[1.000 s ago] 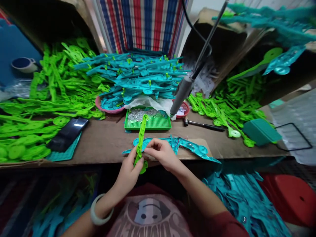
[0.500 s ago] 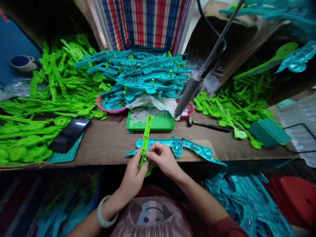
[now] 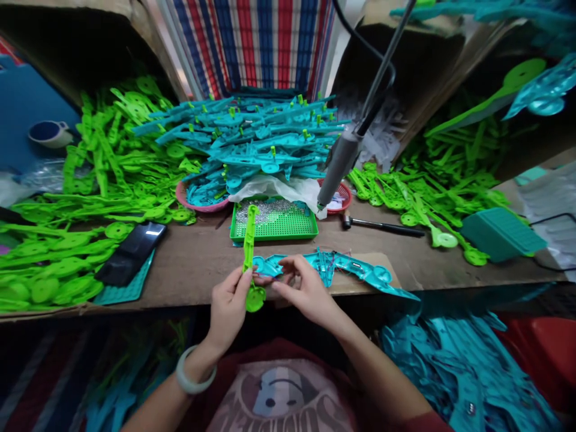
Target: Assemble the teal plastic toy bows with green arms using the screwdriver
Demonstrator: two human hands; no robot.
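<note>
My left hand (image 3: 230, 306) is closed on a long bright green plastic limb piece (image 3: 249, 240). That piece stands nearly upright, its round end (image 3: 255, 299) below my fingers. My right hand (image 3: 305, 291) is a little to the right, thumb and index finger apart, with nothing visible between them. Just behind both hands a turquoise bow-shaped plastic shell (image 3: 360, 270) lies on the table with thin wires in its middle. Its left part is partly covered by my hands and the green piece; whether my right fingertips touch it I cannot tell.
A green perforated tray (image 3: 288, 225) of small metal parts stands behind the shell. A grey electric screwdriver (image 3: 337, 171) hangs above its right side. A hammer (image 3: 382, 226) lies on the right, a phone (image 3: 130, 253) on the left. Green and turquoise piles (image 3: 261, 138) fill the back.
My left hand has moved left with the green piece, now more upright. My right hand has come away from the piece, its fingers opening. The view has shifted slightly.
</note>
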